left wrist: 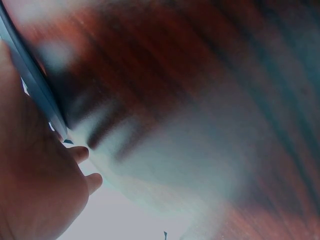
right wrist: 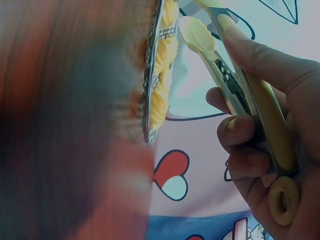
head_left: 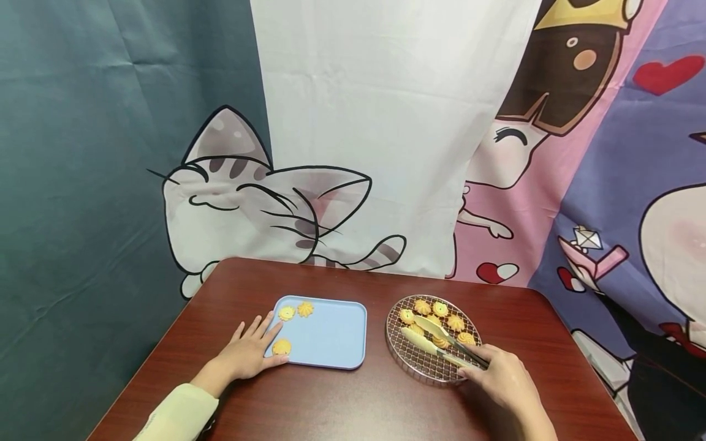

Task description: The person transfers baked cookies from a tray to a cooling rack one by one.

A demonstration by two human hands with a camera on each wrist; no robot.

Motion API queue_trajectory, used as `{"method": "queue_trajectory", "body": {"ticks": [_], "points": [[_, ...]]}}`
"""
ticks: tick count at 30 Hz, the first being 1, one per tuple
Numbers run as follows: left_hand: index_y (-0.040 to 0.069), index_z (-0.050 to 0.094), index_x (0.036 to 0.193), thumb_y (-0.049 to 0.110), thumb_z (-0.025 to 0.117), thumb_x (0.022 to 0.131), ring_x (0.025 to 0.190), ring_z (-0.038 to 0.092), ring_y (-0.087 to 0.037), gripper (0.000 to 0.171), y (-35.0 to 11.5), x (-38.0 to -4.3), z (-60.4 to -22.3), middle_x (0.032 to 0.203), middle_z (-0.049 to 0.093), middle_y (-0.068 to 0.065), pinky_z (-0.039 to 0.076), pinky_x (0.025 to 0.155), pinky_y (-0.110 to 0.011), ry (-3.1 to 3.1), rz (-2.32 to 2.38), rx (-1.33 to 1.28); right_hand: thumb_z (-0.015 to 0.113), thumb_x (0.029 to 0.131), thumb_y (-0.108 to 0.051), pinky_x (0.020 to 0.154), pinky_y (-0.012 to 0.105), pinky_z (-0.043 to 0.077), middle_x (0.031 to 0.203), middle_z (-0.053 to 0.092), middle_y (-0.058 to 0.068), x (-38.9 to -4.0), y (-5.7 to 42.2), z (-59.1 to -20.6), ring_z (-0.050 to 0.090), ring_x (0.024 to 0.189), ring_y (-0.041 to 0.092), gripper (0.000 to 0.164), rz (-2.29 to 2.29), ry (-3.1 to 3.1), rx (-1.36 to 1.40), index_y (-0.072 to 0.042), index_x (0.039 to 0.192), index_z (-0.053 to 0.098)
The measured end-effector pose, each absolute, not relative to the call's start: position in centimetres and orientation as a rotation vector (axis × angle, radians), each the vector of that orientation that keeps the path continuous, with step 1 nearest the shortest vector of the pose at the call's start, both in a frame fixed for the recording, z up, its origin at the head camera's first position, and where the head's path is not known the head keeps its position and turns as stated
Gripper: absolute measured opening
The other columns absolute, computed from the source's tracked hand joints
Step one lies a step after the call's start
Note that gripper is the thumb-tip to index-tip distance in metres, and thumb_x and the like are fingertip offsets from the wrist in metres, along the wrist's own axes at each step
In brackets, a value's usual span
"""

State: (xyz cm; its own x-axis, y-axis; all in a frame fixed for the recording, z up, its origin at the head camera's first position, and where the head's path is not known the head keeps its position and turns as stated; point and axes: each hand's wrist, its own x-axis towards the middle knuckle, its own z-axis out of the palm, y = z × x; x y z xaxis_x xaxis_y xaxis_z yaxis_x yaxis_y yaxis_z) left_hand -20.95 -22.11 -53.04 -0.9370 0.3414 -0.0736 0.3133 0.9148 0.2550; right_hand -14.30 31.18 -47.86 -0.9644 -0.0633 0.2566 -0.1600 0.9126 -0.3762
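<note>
My right hand (head_left: 504, 380) grips a pair of tongs (right wrist: 245, 90) with pale yellow tips and a ring at the handle end. The tong tips stand apart over a round wire rack (head_left: 410, 361), with nothing between them. Several golden swirl-shaped cookies (head_left: 455, 323) lie on the rack. My left hand (head_left: 248, 352) has its fingers spread and touches the left edge of a light blue tray (head_left: 331, 334). On that tray sit three cookies (head_left: 305, 309), two near the far left corner and one beside my left thumb.
Tray and rack stand side by side on a reddish-brown wooden table (head_left: 342, 404). Behind the table's far edge hangs a cloth backdrop (head_left: 386, 122) printed with a cartoon cat and other figures.
</note>
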Motion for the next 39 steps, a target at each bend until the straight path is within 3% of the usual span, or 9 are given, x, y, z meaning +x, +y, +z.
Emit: {"method": "queue_trajectory", "body": {"ticks": [14, 24, 39], "points": [[0.009, 0.038, 0.157, 0.070, 0.053, 0.093, 0.149, 0.021, -0.049, 0.090, -22.0, -21.1, -53.0, 0.167, 0.020, -0.020, 0.011, 0.115, -0.072, 2.971, 0.410, 0.555, 0.090, 0.074, -0.035, 0.084, 0.055, 0.055, 0.114, 0.074, 0.010, -15.4, 28.7, -47.4, 0.071, 0.105, 0.034, 0.053, 0.633, -2.833, 0.219, -0.018, 0.122, 0.077], [0.014, 0.035, 0.159, 0.078, 0.047, 0.090, 0.151, 0.020, -0.046, 0.094, -22.4, -21.6, -54.1, 0.168, 0.017, -0.015, 0.010, 0.117, -0.069, 2.983, 0.370, 0.531, 0.091, 0.072, -0.035, 0.091, 0.053, 0.054, 0.113, 0.075, 0.007, -16.7, 26.4, -47.4, 0.070, 0.108, 0.032, 0.055, 0.636, -2.801, 0.319, -0.016, 0.121, 0.077], [0.012, 0.035, 0.159, 0.073, 0.050, 0.092, 0.151, 0.020, -0.047, 0.092, -22.2, -21.1, -53.6, 0.168, 0.018, -0.017, 0.010, 0.116, -0.070, 2.960, 0.388, 0.530, 0.091, 0.072, -0.032, 0.093, 0.051, 0.054, 0.117, 0.074, 0.007, -18.4, 22.0, -47.1, 0.069, 0.109, 0.031, 0.055, 0.731, -2.819, 0.374, -0.019, 0.124, 0.075]]}}
